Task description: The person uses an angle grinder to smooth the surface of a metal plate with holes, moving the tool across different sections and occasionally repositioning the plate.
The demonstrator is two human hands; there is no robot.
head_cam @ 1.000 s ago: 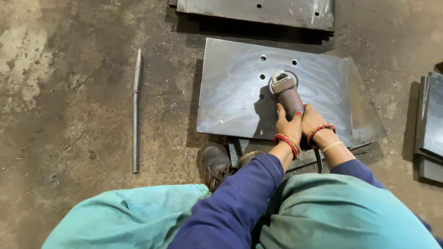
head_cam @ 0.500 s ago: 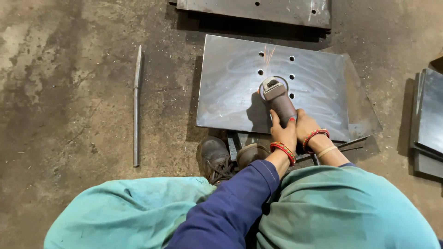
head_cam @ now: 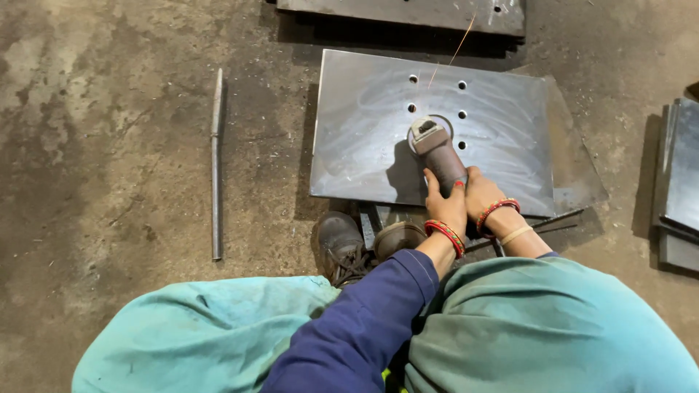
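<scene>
A square steel plate [head_cam: 364,124] with several drilled holes lies on the concrete floor in front of me. An angle grinder [head_cam: 437,149] rests with its disc on the plate among the holes, and a thin spark streak rises from it. My left hand [head_cam: 444,204] grips the grinder's body from the left. My right hand [head_cam: 484,196] holds the rear of the same body, touching the left hand. Both wrists wear red bangles.
A long metal rod [head_cam: 215,160] lies on the floor to the left. Another drilled plate [head_cam: 393,11] sits beyond the first, and stacked plates [head_cam: 677,189] lie at the right edge. My dark boots [head_cam: 338,244] stand at the plate's near edge, over teal trousers.
The grinder and both hands have slid left and away across the plate, from its right part toward the cluster of holes. Sparks now fly upward.
</scene>
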